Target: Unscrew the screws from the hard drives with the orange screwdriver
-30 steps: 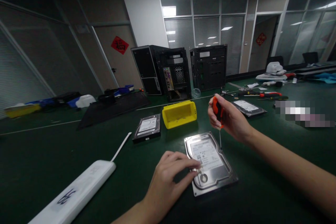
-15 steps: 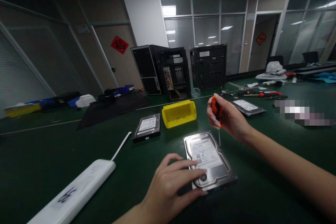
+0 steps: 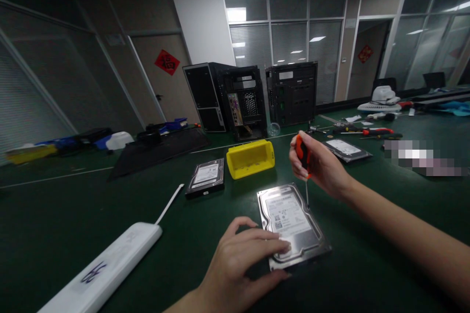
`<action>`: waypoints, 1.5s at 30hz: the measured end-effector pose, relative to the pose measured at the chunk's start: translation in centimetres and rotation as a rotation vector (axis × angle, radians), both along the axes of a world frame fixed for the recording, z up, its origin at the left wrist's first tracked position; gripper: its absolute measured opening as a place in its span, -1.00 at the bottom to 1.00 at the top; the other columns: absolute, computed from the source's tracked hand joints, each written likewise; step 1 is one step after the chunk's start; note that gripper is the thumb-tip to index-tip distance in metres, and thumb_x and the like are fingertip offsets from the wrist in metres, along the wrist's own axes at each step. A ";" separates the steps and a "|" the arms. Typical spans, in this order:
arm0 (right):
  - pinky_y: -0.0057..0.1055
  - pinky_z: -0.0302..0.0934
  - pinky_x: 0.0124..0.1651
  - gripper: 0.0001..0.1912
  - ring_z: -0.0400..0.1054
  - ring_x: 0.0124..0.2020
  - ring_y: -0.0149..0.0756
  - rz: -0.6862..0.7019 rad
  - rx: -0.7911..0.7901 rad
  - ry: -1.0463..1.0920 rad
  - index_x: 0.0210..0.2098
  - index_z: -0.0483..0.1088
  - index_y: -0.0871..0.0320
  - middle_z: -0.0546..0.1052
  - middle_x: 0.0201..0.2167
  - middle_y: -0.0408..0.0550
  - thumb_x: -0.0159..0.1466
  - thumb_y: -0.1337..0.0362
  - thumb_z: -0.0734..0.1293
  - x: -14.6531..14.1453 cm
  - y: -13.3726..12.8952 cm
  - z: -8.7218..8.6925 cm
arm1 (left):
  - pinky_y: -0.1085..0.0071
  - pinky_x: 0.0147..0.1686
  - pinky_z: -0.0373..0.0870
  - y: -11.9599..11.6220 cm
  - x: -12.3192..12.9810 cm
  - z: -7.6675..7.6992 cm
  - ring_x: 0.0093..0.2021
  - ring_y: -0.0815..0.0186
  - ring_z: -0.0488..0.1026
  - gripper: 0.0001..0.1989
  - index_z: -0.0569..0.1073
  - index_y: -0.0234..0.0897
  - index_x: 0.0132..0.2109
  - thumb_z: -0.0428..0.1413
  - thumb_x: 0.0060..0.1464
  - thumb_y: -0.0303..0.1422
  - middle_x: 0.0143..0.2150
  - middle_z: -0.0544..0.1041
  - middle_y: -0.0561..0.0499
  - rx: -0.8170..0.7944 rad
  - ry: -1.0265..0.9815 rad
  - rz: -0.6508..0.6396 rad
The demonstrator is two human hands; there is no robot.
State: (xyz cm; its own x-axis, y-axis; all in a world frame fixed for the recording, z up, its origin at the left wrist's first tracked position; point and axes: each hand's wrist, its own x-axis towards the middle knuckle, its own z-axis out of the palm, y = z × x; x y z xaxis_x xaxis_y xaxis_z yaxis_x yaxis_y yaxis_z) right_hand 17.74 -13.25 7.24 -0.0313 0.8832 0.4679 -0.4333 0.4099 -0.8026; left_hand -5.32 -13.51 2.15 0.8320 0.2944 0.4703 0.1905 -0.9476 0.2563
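near centre, silver oblong metal hard drive (image 3: 293, 217) looks dense, stiff, best edge-held; left hand (image 3: 242, 257) splayed atop, right hand (image 3: 320, 162) clamped on orange-black screwdriver (image 3: 303, 154).

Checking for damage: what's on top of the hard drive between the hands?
The hard drive bears a white label; a screwdriver tip is at its right edge. The left hand covers part of its lower left; what's beneath is hidden.
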 end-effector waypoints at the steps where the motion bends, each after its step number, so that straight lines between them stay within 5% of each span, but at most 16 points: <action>1: -0.52 -0.03 -0.63 -0.76 0.05 -0.72 -0.54 0.002 0.000 -0.003 -0.32 0.23 0.14 0.28 -0.64 -0.24 0.31 0.12 0.09 0.0 0.0 0.0 | 0.30 -0.05 0.17 0.0 0.1 0.2 -0.17 0.31 0.49 -0.67 0.44 -0.10 -0.07 0.23 -0.03 -0.32 -0.16 0.57 0.07 -0.036 0.004 0.015; 8: -0.52 -0.03 -0.63 -0.76 0.05 -0.72 -0.54 -0.003 0.003 -0.001 -0.32 0.23 0.14 0.28 -0.64 -0.25 0.31 0.12 0.08 -0.1 0.0 0.0 | 0.23 -0.05 0.15 0.2 0.6 1.1 -0.18 0.24 0.46 -0.58 0.46 -0.12 -0.11 0.31 -0.19 -0.24 -0.28 0.59 0.08 -0.269 0.029 0.118; 17: -0.53 -0.02 -0.62 -0.76 0.06 -0.72 -0.54 -0.002 -0.002 -0.005 -0.32 0.23 0.13 0.28 -0.64 -0.25 0.30 0.10 0.11 -0.1 -0.1 -0.1 | 0.24 -0.07 0.19 0.4 0.6 1.6 -0.17 0.23 0.41 -0.67 0.48 -0.14 -0.13 0.25 -0.08 -0.21 -0.31 0.58 0.06 -0.343 0.047 0.146; 29: -0.53 -0.01 -0.63 -0.74 0.06 -0.72 -0.54 -0.017 -0.011 -0.007 -0.33 0.23 0.13 0.29 -0.65 -0.26 0.26 0.05 0.15 0.0 -0.1 0.1 | 0.26 -0.09 0.16 0.0 0.7 1.1 -0.13 0.22 0.27 -0.78 0.52 0.00 -0.18 0.21 -0.03 -0.34 -0.22 0.39 0.02 -0.159 0.096 0.193; 40: -0.55 -0.05 -0.63 -0.78 0.05 -0.72 -0.60 -0.124 -0.007 -0.010 -0.40 0.11 0.10 0.30 -0.60 -0.29 0.20 0.18 0.28 -0.2 -0.2 0.2 | 0.31 -0.11 0.18 0.1 0.7 0.9 -0.14 0.24 0.27 -0.87 0.52 -0.09 -0.26 0.21 -0.03 -0.34 -0.22 0.36 0.03 -0.209 0.087 0.197; 45: -0.59 -0.26 -0.68 -0.77 -0.14 -0.74 -0.62 -0.104 -0.032 0.007 -0.36 0.10 0.06 0.13 -0.68 -0.37 0.18 0.22 0.31 0.0 -0.2 0.0 | 0.30 -0.09 0.18 0.2 0.8 1.0 -0.13 0.24 0.28 -0.88 0.53 -0.09 -0.27 0.22 -0.04 -0.29 -0.21 0.36 0.04 -0.275 0.086 0.207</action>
State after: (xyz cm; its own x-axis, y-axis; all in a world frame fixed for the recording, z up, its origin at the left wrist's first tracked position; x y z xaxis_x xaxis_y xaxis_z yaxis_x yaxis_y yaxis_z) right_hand 17.72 -13.46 7.26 0.0650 0.8959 0.4395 -0.3956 0.4275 -0.8129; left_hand -4.51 -13.34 3.11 0.7747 0.5665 0.2808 0.4031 -0.7846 0.4710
